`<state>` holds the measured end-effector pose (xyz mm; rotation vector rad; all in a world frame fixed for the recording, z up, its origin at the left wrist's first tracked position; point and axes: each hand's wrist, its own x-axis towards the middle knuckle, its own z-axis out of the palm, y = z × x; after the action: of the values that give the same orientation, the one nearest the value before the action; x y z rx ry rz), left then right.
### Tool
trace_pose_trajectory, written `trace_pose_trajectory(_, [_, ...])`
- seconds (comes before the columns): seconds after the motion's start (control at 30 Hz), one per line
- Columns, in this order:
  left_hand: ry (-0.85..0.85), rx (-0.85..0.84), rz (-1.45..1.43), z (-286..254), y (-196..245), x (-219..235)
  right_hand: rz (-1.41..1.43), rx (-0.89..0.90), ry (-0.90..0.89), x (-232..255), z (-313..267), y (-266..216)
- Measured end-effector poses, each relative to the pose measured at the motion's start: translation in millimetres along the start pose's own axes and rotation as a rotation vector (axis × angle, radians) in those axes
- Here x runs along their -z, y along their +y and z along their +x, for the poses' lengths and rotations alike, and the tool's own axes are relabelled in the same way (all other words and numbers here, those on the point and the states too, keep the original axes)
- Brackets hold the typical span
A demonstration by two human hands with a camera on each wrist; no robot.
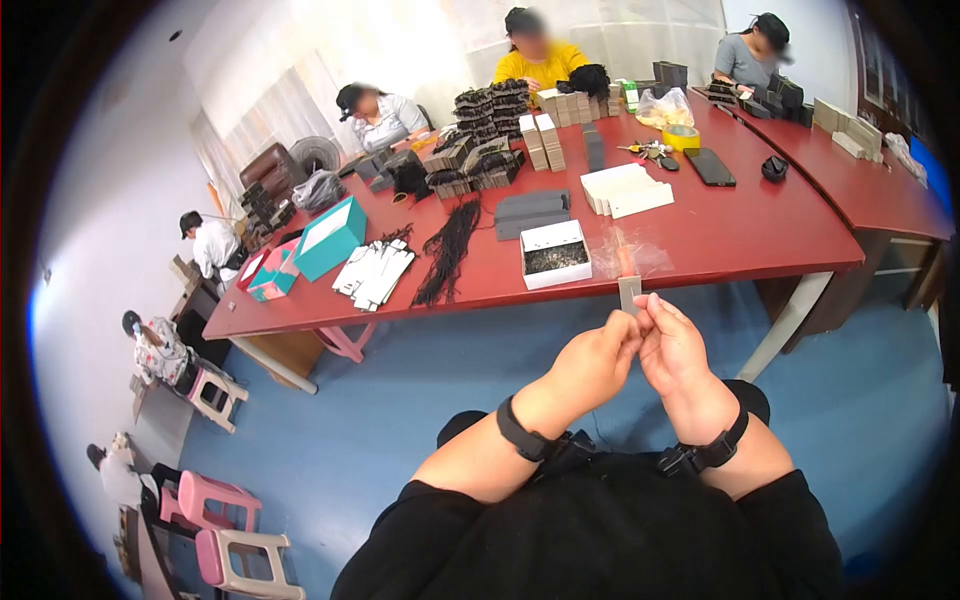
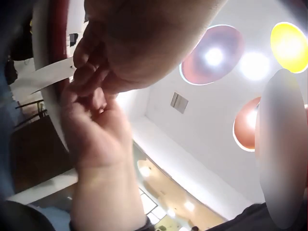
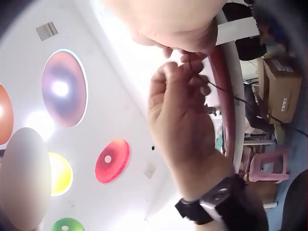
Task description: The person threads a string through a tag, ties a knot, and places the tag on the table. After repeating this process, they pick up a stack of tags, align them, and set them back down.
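Grey tag, pinched between both hands, thin black cord trailing

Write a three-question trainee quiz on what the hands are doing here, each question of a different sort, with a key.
1. True or false: the left hand and right hand meet at a small grey card held above the lap.
2. Multiple choice: the thin black string in the right wrist view runs from
A. the fingertips of the two hands
B. the teal box
C. the yellow tape roll
3. Fill in: the white tray of small metal parts sits on the ___ table.

Key: 1 true; 2 A; 3 red.
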<state>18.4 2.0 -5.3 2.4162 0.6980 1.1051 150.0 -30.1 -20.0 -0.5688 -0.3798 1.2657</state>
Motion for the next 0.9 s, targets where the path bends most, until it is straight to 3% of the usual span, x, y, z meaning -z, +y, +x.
trace_pose_trajectory(0.07, [-0.178, -0.166, -0.028, 16.7, -0.4, 24.3, -0.030, 0.032, -0.153, 17.4, 6.9, 1.5])
trace_pose_trajectory(0.1, [-0.100, -0.029, -0.055, 28.1, -8.6, 35.1, -0.020, 0.043, -0.154, 16.4, 3.9, -1.4])
trace_pose_trajectory(0.13, [0.017, -0.027, 0.037, 43.5, -22.2, 48.5, -0.131, 0.011, -0.148, 13.3, -0.6, -6.7])
trace_pose_trajectory(0.2, [0.016, 0.038, 0.279, 77.3, -63.0, 70.0, -0.336, -0.027, -0.196, 12.6, -0.7, -12.9])
trace_pose_trajectory(0.23, [-0.097, 0.059, 0.350, 87.9, -89.0, 74.7, -0.338, -0.016, -0.205, 12.6, -0.2, -14.8])
trace_pose_trajectory(0.3, [-0.386, 0.354, 0.271, 103.8, -105.2, 78.4, -0.527, 0.093, -0.246, 12.5, 0.5, -22.3])
trace_pose_trajectory(0.4, [-0.457, 0.217, 0.407, 112.1, -105.8, 80.4, -0.547, 0.125, -0.256, 15.3, 0.1, -36.7])
trace_pose_trajectory(0.53, [-0.455, 0.207, 0.390, 111.0, -105.4, 77.9, -0.525, 0.181, -0.266, 27.2, 3.7, -43.4])
trace_pose_trajectory(0.63, [-0.372, 0.199, 0.379, 106.4, -101.5, 78.2, -0.584, 0.196, -0.251, 28.7, 3.8, -45.6])
trace_pose_trajectory(0.8, [-0.052, 0.068, 0.359, 97.7, -102.0, 74.5, -0.627, 0.193, -0.251, 24.1, 5.0, -41.5])
trace_pose_trajectory(0.9, [0.072, 0.081, 0.295, 92.3, -106.1, 72.0, -0.724, 0.260, -0.240, 14.0, 7.2, -34.4])
